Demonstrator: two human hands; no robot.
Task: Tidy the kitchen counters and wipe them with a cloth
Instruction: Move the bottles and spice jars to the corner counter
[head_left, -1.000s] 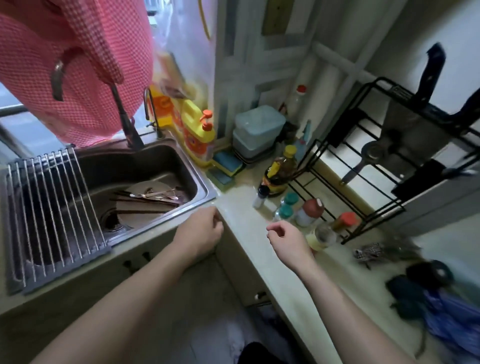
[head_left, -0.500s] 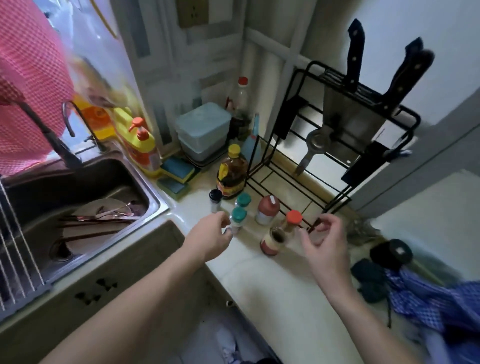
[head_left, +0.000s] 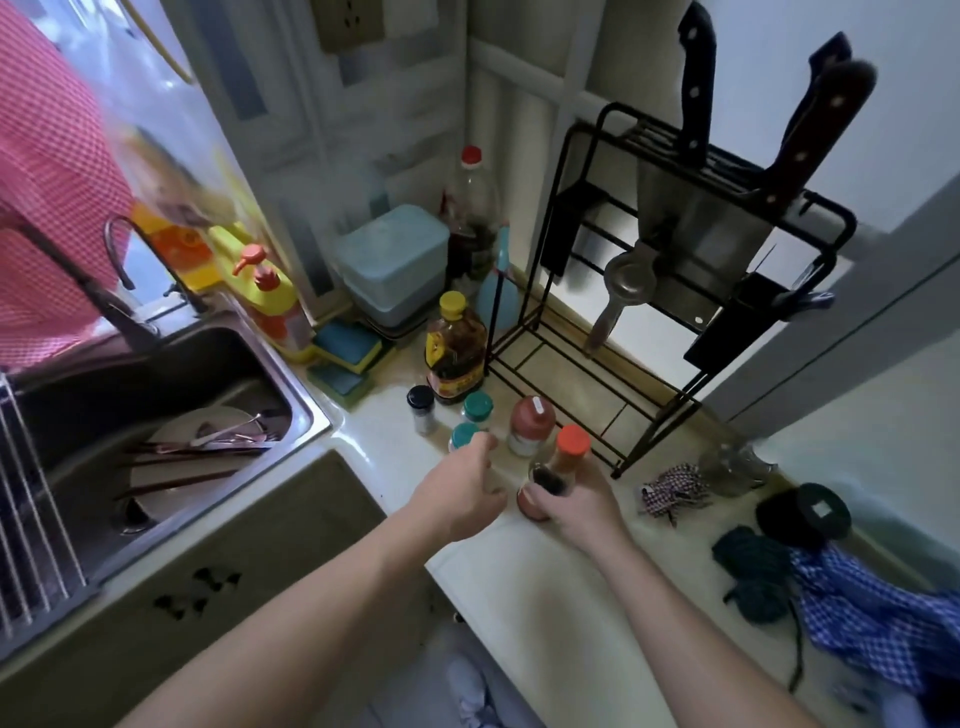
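Your right hand (head_left: 576, 506) now grips the orange-capped bottle (head_left: 566, 457) on the desk (head_left: 545, 597); your left hand (head_left: 462, 491), loose and empty, nears a teal-capped jar (head_left: 462, 435). Tidying looks barely begun; the blue checked cloth (head_left: 872, 608) lies untouched.

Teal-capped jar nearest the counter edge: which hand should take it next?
Left. The left hand holds nothing and reaches right up to the nearer teal-capped jar, while the right hand grips the orange-capped bottle.

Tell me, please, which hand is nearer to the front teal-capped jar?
Left. The left hand has its fingertips at the front teal-capped jar; the right hand is farther off, holding the orange-capped bottle.
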